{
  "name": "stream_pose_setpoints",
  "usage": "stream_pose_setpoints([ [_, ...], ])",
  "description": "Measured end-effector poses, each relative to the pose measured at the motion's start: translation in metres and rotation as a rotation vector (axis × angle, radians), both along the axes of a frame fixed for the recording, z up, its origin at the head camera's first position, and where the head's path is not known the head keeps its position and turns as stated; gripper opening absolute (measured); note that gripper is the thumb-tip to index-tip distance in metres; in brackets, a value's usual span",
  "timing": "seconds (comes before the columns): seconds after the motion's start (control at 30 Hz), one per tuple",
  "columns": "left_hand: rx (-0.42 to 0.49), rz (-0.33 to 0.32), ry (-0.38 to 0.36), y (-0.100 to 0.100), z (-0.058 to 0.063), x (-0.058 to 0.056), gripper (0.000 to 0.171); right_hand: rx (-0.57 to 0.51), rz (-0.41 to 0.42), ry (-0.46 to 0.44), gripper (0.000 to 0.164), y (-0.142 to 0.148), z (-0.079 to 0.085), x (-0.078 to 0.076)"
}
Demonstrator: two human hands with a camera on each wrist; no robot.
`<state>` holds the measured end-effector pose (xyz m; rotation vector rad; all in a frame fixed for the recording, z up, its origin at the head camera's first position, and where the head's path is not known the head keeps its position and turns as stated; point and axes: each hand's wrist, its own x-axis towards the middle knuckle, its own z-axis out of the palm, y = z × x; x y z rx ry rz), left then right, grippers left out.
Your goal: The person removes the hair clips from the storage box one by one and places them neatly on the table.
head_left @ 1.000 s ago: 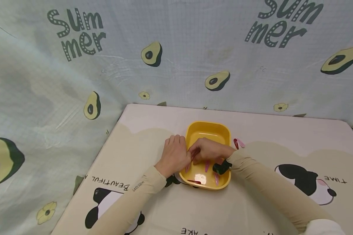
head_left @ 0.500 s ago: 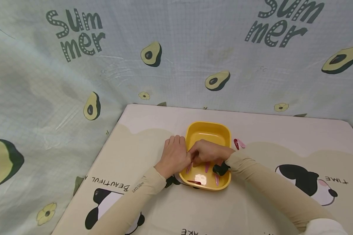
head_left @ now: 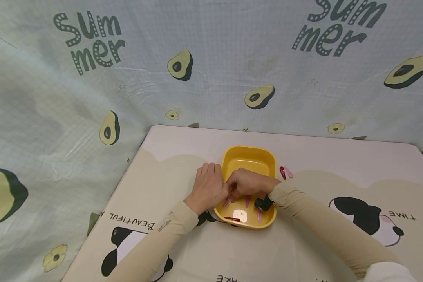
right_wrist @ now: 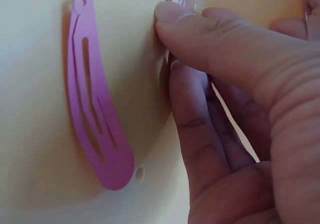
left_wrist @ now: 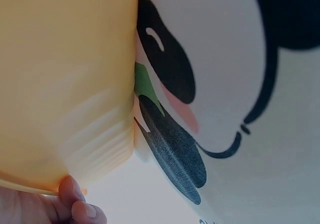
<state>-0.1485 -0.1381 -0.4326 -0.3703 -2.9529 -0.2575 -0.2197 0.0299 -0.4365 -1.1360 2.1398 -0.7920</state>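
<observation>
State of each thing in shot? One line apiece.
Yellow tray: upright, holding clips
Left grip: curled on tray rim
Right grip: seemingly pinching a pink clip
Inner red clip: loose in tray
Middle pink clip: loose in tray
Near pink clip: loose in tray
Outer red clip: on table
Outer pink clip: on table, beside outer red clip

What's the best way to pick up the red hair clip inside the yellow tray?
Probably pinch the red hair clip across its slim middle, from above: it lies lengthwise beside the near wall of the yellow tray, which would likely hinder a low approach.
</observation>
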Motion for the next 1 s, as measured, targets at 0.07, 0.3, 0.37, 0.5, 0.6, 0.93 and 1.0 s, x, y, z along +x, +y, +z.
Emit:
stream_pose_setpoints([
  [0.07,0.0,0.001,0.001,0.0,0.0,0.0,0.019,-0.002,0.001,0.002,0.01,0.0,0.0,0.0],
  [0.3,0.001,0.006,-0.015,0.0,0.0,-0.001,0.023,0.01,-0.01,0.009,0.009,0.001,0.001,-0.001],
  [0.37,0.007,0.007,-0.017,0.0,0.0,-0.001,0.023,0.017,-0.004,0.021,0.008,0.001,0.002,-0.002],
  [0.5,0.02,0.01,-0.028,0.0,0.0,-0.002,0.024,0.021,0.012,0.031,0.007,0.002,0.003,-0.003],
  [0.6,0.023,0.012,-0.023,0.0,-0.001,-0.002,0.028,0.018,0.028,0.023,0.008,0.003,0.005,-0.003],
  [0.93,0.022,0.007,-0.009,-0.001,-0.002,-0.001,0.027,0.06,0.057,0.038,0.007,0.004,0.01,-0.002],
  [1.0,0.018,0.004,0.007,-0.001,-0.001,-0.001,0.022,0.066,0.058,0.047,0.006,0.004,0.012,-0.002],
])
